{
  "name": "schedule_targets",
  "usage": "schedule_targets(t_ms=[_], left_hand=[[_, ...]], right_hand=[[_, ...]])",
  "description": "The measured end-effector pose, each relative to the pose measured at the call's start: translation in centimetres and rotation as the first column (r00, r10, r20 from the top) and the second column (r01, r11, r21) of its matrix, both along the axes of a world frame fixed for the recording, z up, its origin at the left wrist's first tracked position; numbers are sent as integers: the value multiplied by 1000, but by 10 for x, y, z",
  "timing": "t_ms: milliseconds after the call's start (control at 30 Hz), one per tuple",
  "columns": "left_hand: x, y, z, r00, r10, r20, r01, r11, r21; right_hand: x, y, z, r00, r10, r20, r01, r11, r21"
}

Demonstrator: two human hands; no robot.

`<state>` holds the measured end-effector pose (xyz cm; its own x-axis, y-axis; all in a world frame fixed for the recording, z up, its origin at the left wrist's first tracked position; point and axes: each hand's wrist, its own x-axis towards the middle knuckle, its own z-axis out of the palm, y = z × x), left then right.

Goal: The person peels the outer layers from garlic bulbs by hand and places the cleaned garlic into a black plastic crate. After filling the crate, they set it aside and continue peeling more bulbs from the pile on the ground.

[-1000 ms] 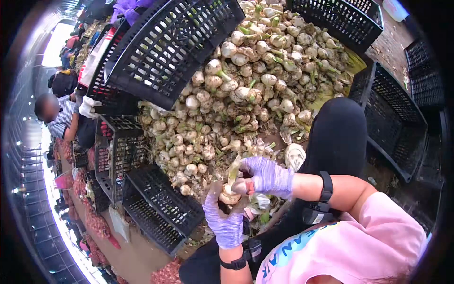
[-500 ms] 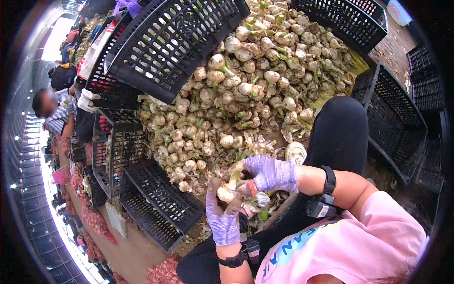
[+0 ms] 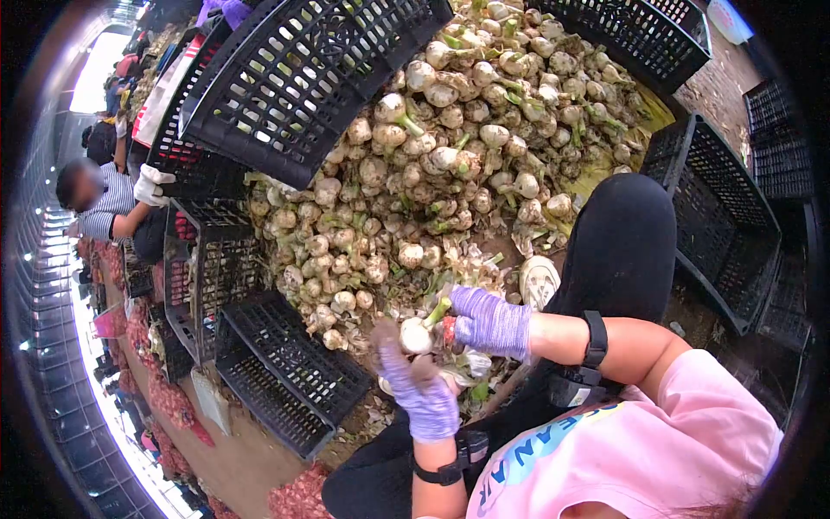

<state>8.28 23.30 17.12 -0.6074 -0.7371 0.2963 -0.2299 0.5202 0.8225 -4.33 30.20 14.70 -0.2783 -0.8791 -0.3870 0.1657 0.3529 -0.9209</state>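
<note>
A pale garlic bulb (image 3: 416,336) with a short green stem hangs between my two gloved hands, cleaner and whiter than those in the heap. My right hand (image 3: 491,323), in a purple knitted glove with dirty fingertips, is closed at the stem side of the bulb. Something red shows at its fingers, too small to name. My left hand (image 3: 417,385), in a matching soiled glove, is just below and left of the bulb, fingers spread apart and slightly blurred. Behind both hands rises a large heap of garlic (image 3: 458,164), many bulbs soil-stained with stem stubs.
A black plastic crate (image 3: 316,73) leans over the heap's upper left. More crates stand at left (image 3: 290,368) and right (image 3: 722,221). Loose skins litter the ground by my shoe (image 3: 540,281). A co-worker in a striped shirt (image 3: 108,203) sits at far left, beside red net sacks (image 3: 169,394).
My left hand's fingers have come away from the bulb and spread. More of the bulb's white surface shows. The co-worker's arm has shifted.
</note>
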Motion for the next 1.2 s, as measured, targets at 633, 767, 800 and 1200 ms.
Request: schedule_targets(t_ms=[633, 767, 800, 1200], left_hand=[[12, -27, 21, 946, 91, -310, 218, 529, 820], [22, -31, 21, 957, 25, -288, 222, 573, 789], [24, -29, 22, 960, 47, -275, 200, 570, 797], [9, -15, 22, 936, 99, -338, 211, 609, 764]], right_hand=[[-27, -1, -15, 974, -213, 79, 214, 977, -6], [-10, 3, 9, 943, -10, -331, -61, 978, -201], [0, 3, 4, 915, -141, -379, -2, 936, -353], [7, 2, -2, 961, -274, -42, 246, 915, -320]])
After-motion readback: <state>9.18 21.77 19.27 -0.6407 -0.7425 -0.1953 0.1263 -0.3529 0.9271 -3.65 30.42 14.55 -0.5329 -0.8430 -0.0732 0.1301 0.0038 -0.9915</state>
